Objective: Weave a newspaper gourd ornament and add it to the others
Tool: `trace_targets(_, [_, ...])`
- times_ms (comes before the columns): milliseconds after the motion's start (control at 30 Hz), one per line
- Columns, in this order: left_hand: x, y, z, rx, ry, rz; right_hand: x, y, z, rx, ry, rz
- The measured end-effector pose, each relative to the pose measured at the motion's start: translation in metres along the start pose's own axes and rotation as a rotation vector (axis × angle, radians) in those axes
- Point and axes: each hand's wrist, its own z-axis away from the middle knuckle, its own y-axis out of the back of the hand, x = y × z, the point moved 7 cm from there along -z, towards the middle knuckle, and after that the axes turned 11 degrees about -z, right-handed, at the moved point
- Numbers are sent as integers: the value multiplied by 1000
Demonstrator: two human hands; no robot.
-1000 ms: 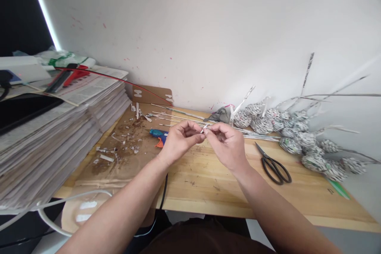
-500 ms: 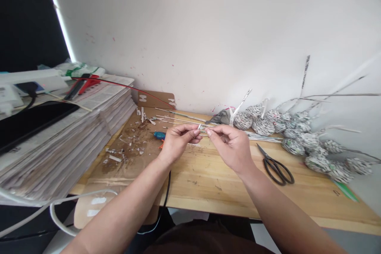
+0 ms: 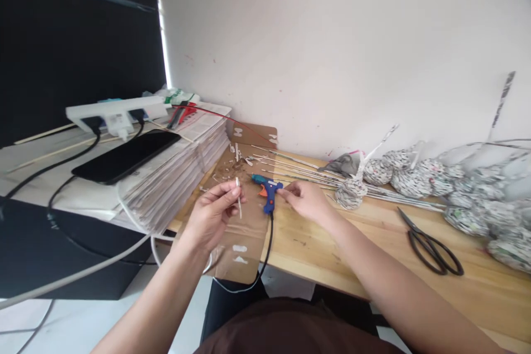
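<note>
Between the thumb and fingers of my left hand is a thin white paper strip, held upright over the cardboard. A blue glue gun with an orange trigger lies between my hands, its teal nozzle pointing left. My right hand pinches the back end of the glue gun with its fingertips. Right of it, a woven paper ball with a white stem rests on thin paper rods.
Black scissors lie on the wooden table. More woven balls line the wall. Scraps litter the cardboard. At left, a phone and power strip sit on stacked paper; cords hang nearby.
The view has turned left. My hands have moved apart; the left keeps a paper strip, while the right has reached the glue gun, which now shows fully.
</note>
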Motion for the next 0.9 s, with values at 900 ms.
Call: trace_targets(900, [-24, 16, 36, 41, 163, 45, -23, -12, 106, -292, -112, -834])
